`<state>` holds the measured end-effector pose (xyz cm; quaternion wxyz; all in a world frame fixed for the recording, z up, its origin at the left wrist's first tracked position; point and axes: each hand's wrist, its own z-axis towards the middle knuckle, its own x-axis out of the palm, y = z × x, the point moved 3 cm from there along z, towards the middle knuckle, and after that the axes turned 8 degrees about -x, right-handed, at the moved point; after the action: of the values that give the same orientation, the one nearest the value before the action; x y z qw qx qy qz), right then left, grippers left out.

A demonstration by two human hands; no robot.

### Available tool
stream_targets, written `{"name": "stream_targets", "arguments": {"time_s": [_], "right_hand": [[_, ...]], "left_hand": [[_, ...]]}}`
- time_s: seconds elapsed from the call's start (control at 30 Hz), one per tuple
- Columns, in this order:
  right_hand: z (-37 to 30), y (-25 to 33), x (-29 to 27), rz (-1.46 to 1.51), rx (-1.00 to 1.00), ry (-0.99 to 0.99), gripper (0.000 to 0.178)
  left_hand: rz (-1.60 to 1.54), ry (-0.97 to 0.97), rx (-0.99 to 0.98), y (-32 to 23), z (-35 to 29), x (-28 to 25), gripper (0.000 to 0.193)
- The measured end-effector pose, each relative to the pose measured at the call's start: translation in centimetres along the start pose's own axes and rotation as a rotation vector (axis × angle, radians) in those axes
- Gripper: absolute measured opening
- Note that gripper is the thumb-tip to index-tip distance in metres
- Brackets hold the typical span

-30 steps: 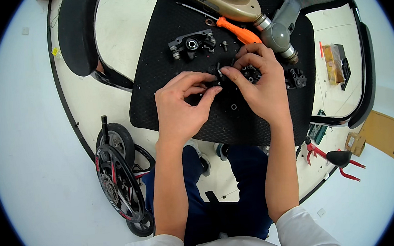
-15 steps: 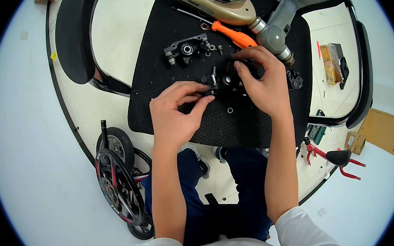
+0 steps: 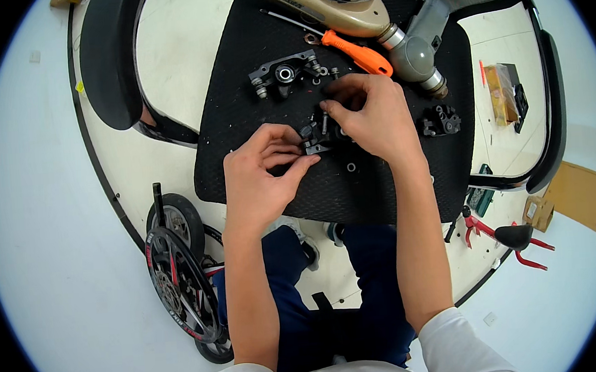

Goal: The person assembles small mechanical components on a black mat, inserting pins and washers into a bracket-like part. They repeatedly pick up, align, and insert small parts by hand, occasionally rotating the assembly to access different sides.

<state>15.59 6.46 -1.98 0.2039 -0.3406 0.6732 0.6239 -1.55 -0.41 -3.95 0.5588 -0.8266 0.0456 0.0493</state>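
Observation:
My left hand (image 3: 259, 171) pinches the near left end of a black bicycle brake caliper (image 3: 318, 146) between thumb and fingers, holding it low over the black mesh chair seat. A silver bolt (image 3: 325, 122) stands upright in the caliper. The thumb and fingertips of my right hand (image 3: 372, 115) are closed at the bolt's upper end, and this hand hides the caliper's right part. Just below lies a small silver washer (image 3: 351, 168). Beyond my hands is another black caliper (image 3: 285, 73) with bolts on its arms, beside a loose bolt (image 3: 335, 72) and small rings.
An orange-handled screwdriver (image 3: 365, 55) lies at the back of the seat (image 3: 239, 131), next to a beige-and-grey fork-like part (image 3: 348, 16). A further black caliper (image 3: 440, 121) sits right of my hand. Armrests (image 3: 113, 61) flank the seat. Bicycle wheels (image 3: 180, 284) stand lower left.
My right hand has moved left to the bolt's top, uncovering the caliper at the right. The caliper in my left hand has shifted slightly down and left.

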Motion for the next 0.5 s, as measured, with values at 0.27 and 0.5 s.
{"name": "stream_targets", "arguments": {"time_s": [0.27,0.5], "right_hand": [[0.4,-0.5,0.2,-0.007,0.013,-0.019,0.019],[-0.2,0.4,-1.3,0.067,-0.118,0.073,0.021]], "left_hand": [[-0.022,0.012,-0.004,0.2,0.1,-0.2,0.032],[0.05,0.013,0.097,-0.2,-0.4,0.2,0.029]]}}
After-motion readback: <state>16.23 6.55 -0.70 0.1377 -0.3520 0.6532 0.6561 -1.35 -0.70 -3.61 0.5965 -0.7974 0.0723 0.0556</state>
